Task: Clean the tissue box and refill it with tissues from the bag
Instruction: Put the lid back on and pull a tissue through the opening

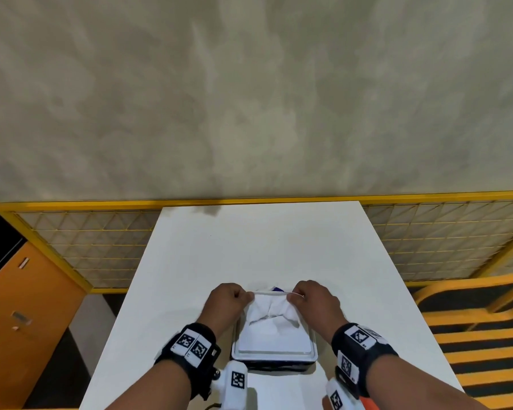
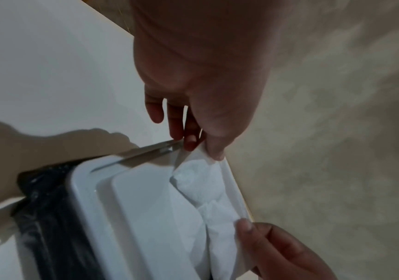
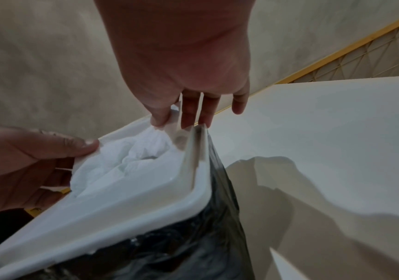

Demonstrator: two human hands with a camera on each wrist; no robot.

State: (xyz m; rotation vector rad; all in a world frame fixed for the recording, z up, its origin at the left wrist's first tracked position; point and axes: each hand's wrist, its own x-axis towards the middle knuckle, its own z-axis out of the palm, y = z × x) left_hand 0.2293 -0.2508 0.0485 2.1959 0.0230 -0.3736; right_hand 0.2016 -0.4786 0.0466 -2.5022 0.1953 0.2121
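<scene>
Head view: both hands at the far end of the tissue box (image 1: 274, 347), which sits on the white worktop (image 1: 258, 247) near its front edge, between the two forearms.
Left hand (image 1: 227, 300): fingers curled, thumb and forefinger pinching the far-left corner of the tissue (image 1: 271, 310).
Right hand (image 1: 314, 298): same on the far-right corner, pinching the tissue edge.
Left wrist view: thumb tip (image 2: 215, 151) pressed on the tissue fold (image 2: 201, 181) right at the white box rim (image 2: 83, 189).
Right wrist view: tissue (image 3: 126, 161) bunched and creased inside the white tray; dark crinkly wrap (image 3: 208, 236) below the rim, can't tell if it is the bag or the box side.
Box axis: long axis runs away from the person, near end toward the body, opening faces up.
Risk: thin sheet stretched between two pinches, likely tears if the hands pull apart or lift unevenly.
Risk 2: creased middle may snag on the rim and sit lumpy; pulling up hard could lift or tip the light box.
</scene>
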